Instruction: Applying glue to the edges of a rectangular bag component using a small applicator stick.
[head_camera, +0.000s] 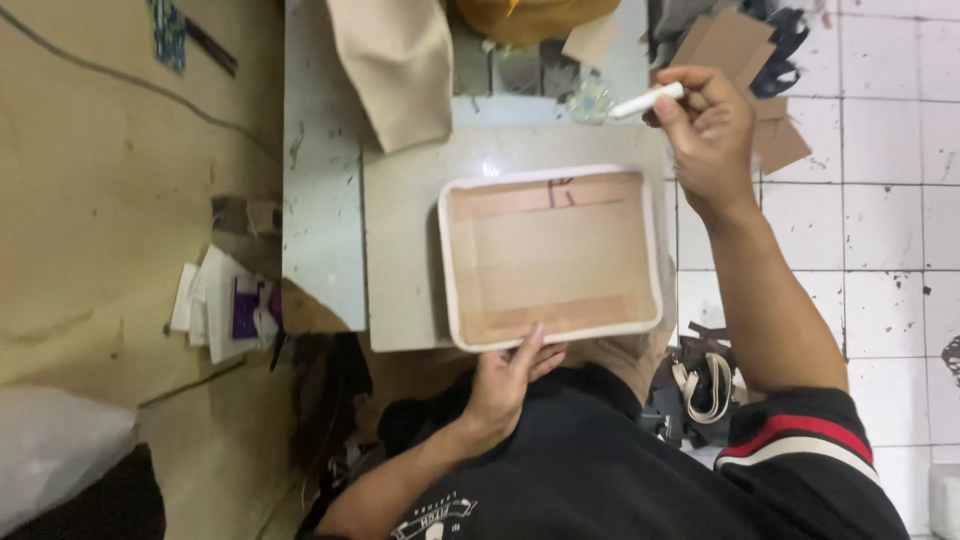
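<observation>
The grey table (330, 200) carries a cream-rimmed brown rectangular panel (550, 255) at its near edge. The left hand (505, 385) pins the panel's near rim, fingers (530, 345) spread flat. The right hand (710, 130), beyond the panel's far right corner, has its fingers closed around a white brush handle (648, 100).

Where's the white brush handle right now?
In the head view, the white handle is in the right hand, raised past the far right corner of the tan panel, near the cardboard scraps.
</observation>
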